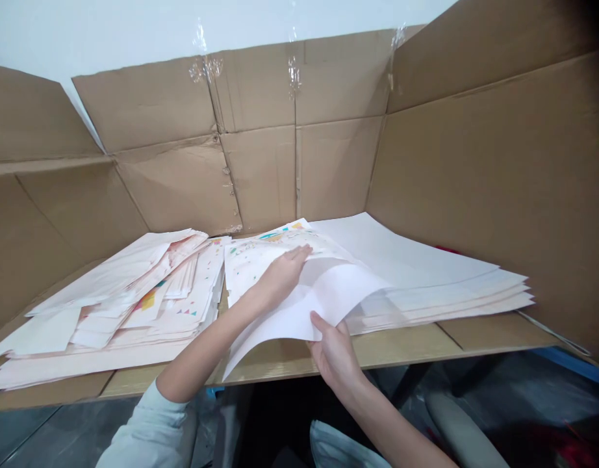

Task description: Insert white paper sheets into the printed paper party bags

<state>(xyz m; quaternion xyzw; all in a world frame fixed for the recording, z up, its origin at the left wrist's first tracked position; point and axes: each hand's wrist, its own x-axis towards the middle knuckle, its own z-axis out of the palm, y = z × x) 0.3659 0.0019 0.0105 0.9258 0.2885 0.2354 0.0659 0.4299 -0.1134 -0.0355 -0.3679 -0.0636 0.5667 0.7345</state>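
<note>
Between cardboard walls [475, 182], on the table [401, 344]: left, a pile of folded papers [134, 299]; right, a stack of white sheets [426, 273]. At the near edge, a curled white sheet [323, 292], long axis near-left to far-right, pinched in right hand [336, 354] fingers. Left hand [280, 276] flat, fingers together, on a confetti-printed sheet [260, 257]. Print unreadable.

Cardboard walls [260, 175] are closing off left, back and right; only the front is standing open. Folded pile [134, 305] and flat stack [450, 286] are crowding the table [407, 348], leaving a bare front strip.
</note>
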